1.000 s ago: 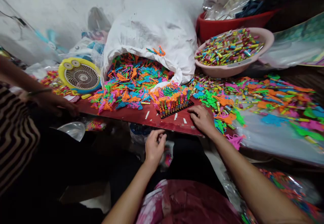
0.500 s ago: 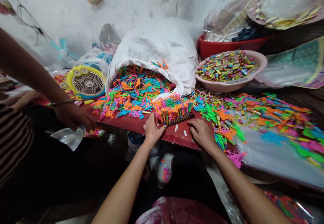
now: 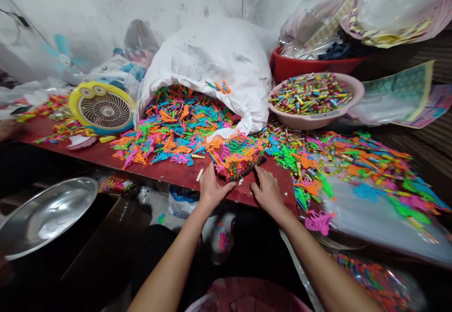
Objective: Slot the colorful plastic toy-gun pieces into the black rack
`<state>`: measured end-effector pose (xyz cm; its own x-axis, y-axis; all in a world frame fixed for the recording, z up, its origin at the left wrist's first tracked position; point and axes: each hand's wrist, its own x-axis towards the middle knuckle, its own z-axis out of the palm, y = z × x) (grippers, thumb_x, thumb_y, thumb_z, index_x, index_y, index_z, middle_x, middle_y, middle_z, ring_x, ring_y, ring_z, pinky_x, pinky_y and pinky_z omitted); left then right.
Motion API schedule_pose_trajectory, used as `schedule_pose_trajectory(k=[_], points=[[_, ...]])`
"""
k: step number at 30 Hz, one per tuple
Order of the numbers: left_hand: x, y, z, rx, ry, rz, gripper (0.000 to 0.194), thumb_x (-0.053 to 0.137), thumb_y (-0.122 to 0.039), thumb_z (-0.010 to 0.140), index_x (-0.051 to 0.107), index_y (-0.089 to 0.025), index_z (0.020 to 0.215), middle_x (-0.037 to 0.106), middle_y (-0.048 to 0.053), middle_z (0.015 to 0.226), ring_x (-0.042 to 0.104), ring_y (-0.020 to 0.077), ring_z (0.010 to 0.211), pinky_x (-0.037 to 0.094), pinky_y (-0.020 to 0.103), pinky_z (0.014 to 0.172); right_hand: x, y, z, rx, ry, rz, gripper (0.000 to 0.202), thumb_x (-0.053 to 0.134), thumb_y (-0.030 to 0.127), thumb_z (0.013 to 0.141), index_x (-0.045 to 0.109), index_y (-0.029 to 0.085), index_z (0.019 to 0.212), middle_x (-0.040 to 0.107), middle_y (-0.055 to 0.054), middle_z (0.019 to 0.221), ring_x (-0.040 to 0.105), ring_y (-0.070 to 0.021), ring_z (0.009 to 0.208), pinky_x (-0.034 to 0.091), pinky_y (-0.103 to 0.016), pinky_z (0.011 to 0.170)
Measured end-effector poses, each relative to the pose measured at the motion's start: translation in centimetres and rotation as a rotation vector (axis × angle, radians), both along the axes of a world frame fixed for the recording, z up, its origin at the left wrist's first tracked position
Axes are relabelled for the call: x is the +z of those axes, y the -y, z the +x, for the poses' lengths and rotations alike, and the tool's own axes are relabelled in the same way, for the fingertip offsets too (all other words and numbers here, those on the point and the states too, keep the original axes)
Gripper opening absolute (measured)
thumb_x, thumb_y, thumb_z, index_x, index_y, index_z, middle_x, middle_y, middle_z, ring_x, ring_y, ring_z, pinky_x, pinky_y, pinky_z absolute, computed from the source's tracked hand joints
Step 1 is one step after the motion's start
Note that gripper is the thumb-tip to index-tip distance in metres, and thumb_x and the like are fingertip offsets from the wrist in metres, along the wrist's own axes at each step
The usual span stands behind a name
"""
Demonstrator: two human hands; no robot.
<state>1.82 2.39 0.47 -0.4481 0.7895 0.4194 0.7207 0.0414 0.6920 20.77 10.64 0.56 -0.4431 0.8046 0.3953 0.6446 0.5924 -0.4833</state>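
A black rack (image 3: 260,161) packed with upright colourful plastic pieces, in orange, pink, green and blue, sits near the front edge of the red table (image 3: 180,173). My left hand (image 3: 212,188) grips its near left corner, fingers along the side and thumb across the front. At the rack's right end is my right hand (image 3: 269,190); its fingertips reach the edge while the thumb stands apart. Behind the rack, loose plastic pieces (image 3: 183,124) spill out of a big white sack (image 3: 215,53).
A pink basin (image 3: 356,91) full of small shiny tubes stands right of the sack, before a red tub (image 3: 296,65). More loose pieces (image 3: 314,161) cover the right side. At left are a yellow fan (image 3: 79,105) and a metal bowl (image 3: 52,213) below table height.
The rack has turned a little, and my right hand has come closer to its end. At left, the co-worker's arm has mostly left view, and the metal bowl shows more fully.
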Motion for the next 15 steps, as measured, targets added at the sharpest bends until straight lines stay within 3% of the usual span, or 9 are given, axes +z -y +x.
schedule_pose_trajectory(k=[4, 8, 15], points=[[-1.6, 0.7, 2.6, 0.085, -0.049, -0.004, 0.1, 0.079, -0.054, 0.069, 0.031, -0.015, 0.147, 0.056, 0.02, 0.135, 0.054, 0.0371, 0.127, 0.042, 0.056, 0.106, -0.5, -0.2, 0.3, -0.007, -0.036, 0.005, 0.061, 0.047, 0.021, 0.083, 0.049, 0.006, 0.143, 0.059, -0.022, 0.138, 0.052, -0.0344, 0.128, 0.041, -0.055, 0.108], [-2.8, 1.5, 4.9, 0.124, -0.089, 0.044, 0.103, 0.078, -0.058, 0.069, 0.03, -0.011, 0.148, 0.053, 0.025, 0.139, 0.052, 0.0407, 0.129, 0.042, 0.057, 0.106, -0.9, -1.0, 0.7, -0.008, -0.107, -0.035, 0.063, 0.048, 0.021, 0.08, 0.052, 0.006, 0.141, 0.058, -0.022, 0.139, 0.052, -0.0344, 0.13, 0.039, -0.056, 0.111], [-2.3, 4.4, 7.5, 0.072, -0.124, 0.209, 0.057, 0.061, -0.043, 0.091, 0.047, -0.014, 0.138, 0.065, 0.018, 0.123, 0.062, 0.029, 0.115, 0.05, 0.045, 0.097, -0.3, -2.7, 1.9, 0.105, -0.286, -0.225, 0.052, 0.052, 0.021, 0.074, 0.066, 0.02, 0.124, 0.067, -0.012, 0.129, 0.059, -0.0304, 0.122, 0.044, -0.053, 0.107]])
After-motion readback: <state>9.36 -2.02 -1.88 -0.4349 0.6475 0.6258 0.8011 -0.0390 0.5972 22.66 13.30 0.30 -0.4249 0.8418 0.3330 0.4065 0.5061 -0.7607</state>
